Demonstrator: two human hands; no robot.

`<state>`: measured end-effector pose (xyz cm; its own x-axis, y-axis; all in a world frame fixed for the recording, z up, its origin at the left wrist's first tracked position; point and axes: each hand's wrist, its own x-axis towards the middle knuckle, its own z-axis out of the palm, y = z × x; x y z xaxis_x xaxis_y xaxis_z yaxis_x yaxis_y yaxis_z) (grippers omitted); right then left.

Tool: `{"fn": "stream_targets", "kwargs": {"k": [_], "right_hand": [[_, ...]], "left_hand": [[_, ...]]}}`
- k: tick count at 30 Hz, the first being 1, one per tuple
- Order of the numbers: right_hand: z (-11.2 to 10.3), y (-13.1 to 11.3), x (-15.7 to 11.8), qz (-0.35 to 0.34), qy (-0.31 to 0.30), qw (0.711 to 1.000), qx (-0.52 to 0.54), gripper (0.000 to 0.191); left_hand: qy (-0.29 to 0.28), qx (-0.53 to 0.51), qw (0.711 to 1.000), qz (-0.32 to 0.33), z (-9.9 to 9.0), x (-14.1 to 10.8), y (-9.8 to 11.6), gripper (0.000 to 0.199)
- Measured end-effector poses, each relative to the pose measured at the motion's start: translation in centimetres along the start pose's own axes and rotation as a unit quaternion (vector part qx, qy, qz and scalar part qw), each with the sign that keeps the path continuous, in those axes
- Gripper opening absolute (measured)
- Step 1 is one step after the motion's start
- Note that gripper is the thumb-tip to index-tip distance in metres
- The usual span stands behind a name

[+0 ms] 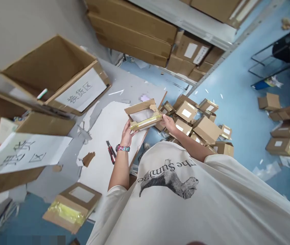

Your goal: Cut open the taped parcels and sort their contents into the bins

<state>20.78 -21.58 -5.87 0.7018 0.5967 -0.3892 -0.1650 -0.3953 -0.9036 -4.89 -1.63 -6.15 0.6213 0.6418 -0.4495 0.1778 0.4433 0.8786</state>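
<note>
Between my hands, above the table, is a small cardboard box (146, 124) with yellow tape along one edge. Its top side is torn or cut open, and something whitish shows inside. My left hand (127, 136) grips the box's left end from below, a colourful band around the wrist. At the opposite end, my right hand (169, 124) holds the corner with fingers closed. A red and black utility knife (111, 152) lies on the white tabletop (101, 126) left of my left forearm. Near it is a torn scrap of brown cardboard (88, 159).
Two large open cartons with handwritten signs, one carton (81, 92) farther back and one carton (30, 160) nearer, stand on the left. A taped box (72, 206) sits at the table's near corner. Several small boxes (186, 112) pile on the floor at right. Shelving (211, 37) rises behind.
</note>
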Motion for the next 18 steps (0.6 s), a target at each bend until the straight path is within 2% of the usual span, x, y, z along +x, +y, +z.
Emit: {"fn": "stream_targets", "kwargs": {"k": [4,9,13,18], "right_hand": [[-7.0,1.1,-2.1,0.012,0.089,0.994,0.062,0.086],[-15.4,3.9,-6.4,0.038,0.199,0.971,0.129,0.073],[-21.4,6.4,-10.2,0.074,0.294,0.937,0.175,0.069],[-28.5,9.3,-15.2,0.090,0.417,0.879,0.213,0.072]], "left_hand": [[-0.117,0.040,0.992,-0.003,6.6,3.8,2.0,0.087],[-0.208,0.104,0.971,-0.045,17.8,7.1,1.9,0.085],[-0.275,0.162,0.945,-0.076,27.8,7.7,0.2,0.082],[-0.349,0.199,0.911,-0.097,39.9,6.9,-1.7,0.079]]}}
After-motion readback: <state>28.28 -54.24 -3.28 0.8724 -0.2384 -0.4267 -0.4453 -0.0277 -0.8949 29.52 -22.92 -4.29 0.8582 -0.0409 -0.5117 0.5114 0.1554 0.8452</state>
